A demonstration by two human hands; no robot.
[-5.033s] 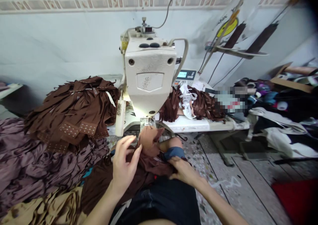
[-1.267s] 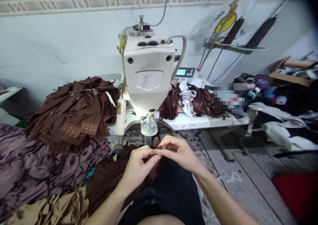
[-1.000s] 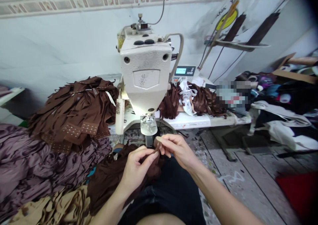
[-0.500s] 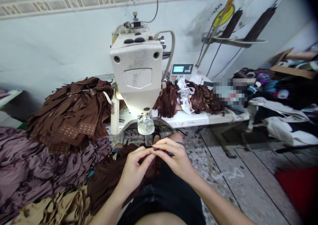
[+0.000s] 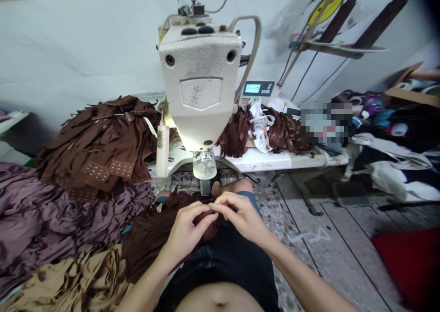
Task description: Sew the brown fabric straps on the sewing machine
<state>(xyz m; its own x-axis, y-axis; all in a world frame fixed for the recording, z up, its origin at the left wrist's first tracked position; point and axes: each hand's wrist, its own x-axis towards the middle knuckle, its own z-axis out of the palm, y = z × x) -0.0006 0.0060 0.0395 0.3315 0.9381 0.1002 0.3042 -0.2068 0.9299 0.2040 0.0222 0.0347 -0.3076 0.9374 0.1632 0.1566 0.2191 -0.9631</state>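
Observation:
My left hand and my right hand meet over my lap, fingertips pinched together and touching. Whatever sits between those fingertips is too small and too covered to make out. Brown fabric lies heaped across my lap, just under and to the left of the hands. Straight ahead stands a white sewing machine, its lit needle area with a clear guard a little beyond my fingers.
Brown garment pieces with hook-and-eye rows are piled left of the machine. Mauve fabric and tan fabric lie nearer. Brown straps and white ribbon rest on the machine table. Thread cones stand at upper right.
My view has shifted, so the machine appears larger and higher. The fingers have shifted slightly against each other, with the right fingertips drawn closer together. Both hands stay together over the lap.

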